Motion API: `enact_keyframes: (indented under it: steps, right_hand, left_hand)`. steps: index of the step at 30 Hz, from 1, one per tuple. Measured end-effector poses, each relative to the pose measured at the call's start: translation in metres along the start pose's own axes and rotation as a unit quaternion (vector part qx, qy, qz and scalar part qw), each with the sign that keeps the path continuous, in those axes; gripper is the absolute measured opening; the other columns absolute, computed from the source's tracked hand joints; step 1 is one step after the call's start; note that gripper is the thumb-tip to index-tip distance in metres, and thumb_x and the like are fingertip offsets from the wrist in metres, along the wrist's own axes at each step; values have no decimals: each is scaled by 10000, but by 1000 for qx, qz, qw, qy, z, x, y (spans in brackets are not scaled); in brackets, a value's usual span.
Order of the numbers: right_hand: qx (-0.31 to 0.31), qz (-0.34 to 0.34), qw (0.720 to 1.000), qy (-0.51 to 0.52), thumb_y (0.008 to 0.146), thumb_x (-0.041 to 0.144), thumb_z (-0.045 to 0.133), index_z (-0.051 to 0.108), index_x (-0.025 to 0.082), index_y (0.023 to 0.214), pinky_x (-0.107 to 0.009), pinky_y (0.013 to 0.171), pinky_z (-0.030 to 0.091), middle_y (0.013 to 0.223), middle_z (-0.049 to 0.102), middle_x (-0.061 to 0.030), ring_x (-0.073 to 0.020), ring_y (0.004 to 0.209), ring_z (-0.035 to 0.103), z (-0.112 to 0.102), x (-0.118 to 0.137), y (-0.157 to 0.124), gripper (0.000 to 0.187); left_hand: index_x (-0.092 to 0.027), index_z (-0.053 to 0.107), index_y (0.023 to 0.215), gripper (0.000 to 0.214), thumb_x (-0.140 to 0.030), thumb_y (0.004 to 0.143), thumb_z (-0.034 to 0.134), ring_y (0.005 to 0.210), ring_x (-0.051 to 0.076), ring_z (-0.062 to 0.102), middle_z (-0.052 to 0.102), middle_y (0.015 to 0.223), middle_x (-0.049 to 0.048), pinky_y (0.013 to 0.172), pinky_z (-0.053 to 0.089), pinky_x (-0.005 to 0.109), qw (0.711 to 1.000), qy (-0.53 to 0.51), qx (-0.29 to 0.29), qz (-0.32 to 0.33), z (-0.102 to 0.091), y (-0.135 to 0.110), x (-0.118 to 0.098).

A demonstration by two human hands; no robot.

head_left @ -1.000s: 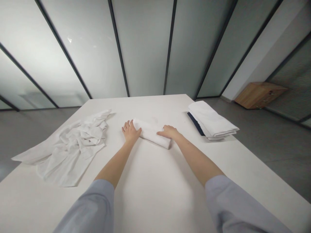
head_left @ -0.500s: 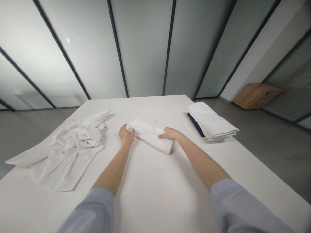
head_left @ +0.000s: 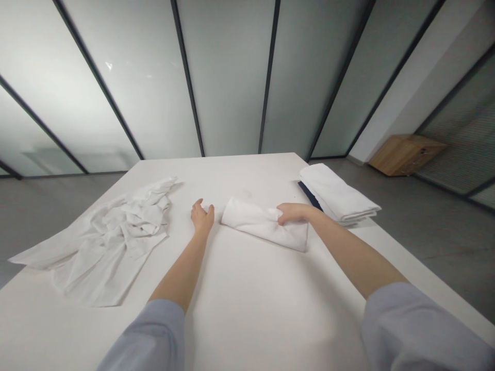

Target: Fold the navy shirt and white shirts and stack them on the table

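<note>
My right hand [head_left: 293, 212] grips a folded white cloth [head_left: 263, 223] by its upper right part, thumb in front and the other fingers behind, out of sight. The cloth is a flat, long bundle held over the middle of the table; whether its lower edge touches the tabletop I cannot tell. To the left of the cloth, with a gap between, my left hand [head_left: 202, 217] has its thumb and fingers apart and holds nothing.
A crumpled white garment [head_left: 119, 226] spreads over the left of the white table [head_left: 240, 309]. At the right edge, a stack of folded white cloths [head_left: 336, 193] lies on a dark blue folded piece [head_left: 309, 196]. A wooden cabinet [head_left: 402, 154] stands on the floor beyond.
My right hand has carried the folded white cloth to the right, toward the stack. My left hand has let go of it and stays nearly where it was.
</note>
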State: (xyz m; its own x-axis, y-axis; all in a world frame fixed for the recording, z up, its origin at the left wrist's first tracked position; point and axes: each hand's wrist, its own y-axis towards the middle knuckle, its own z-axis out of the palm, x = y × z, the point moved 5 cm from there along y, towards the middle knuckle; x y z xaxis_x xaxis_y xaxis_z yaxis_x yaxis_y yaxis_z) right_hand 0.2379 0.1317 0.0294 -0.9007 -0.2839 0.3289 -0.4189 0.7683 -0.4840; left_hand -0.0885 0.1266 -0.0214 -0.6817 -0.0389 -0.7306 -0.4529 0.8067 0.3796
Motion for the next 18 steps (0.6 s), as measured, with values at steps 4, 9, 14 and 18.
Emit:
enact_keyframes:
  steps: [4, 9, 14, 18]
  right_hand:
    - [-49, 67, 996, 38, 662, 233, 569, 671, 145, 1011, -249, 664, 441, 1045, 702, -82, -227, 892, 642, 7, -11, -8, 375]
    - [-185, 216, 958, 43, 765, 249, 497, 690, 113, 1008, -270, 713, 438, 1126, 671, -160, -266, 1017, 617, 11, -48, -13, 339]
    - [-271, 218, 932, 101, 897, 477, 435, 633, 77, 1158, -292, 823, 436, 1174, 648, -192, -269, 1077, 604, 15, -74, -18, 516]
    - [-323, 191, 924, 75, 910, 487, 460, 659, 111, 1101, -278, 824, 422, 1122, 671, -176, -262, 1054, 609, 12, -67, -32, 466]
  left_hand:
    - [-129, 495, 1218, 465, -314, 795, 549, 1161, 286, 540, 573, 1237, 168, 1021, 381, 432, 1000, -2, -3, 1, 1, 1, 3]
    - [-157, 490, 1210, 451, -332, 797, 547, 1157, 276, 546, 582, 1225, 150, 1012, 390, 430, 1000, -1, 6, 6, 4, 2, 7]
    - [-180, 487, 1195, 434, -328, 792, 552, 1130, 261, 566, 600, 1194, 128, 999, 402, 428, 1000, -9, 12, 7, 5, 0, 6]
    - [-159, 471, 1210, 451, -332, 798, 538, 1120, 256, 570, 599, 1197, 142, 979, 421, 419, 1000, -16, 21, 5, 6, 0, 6]
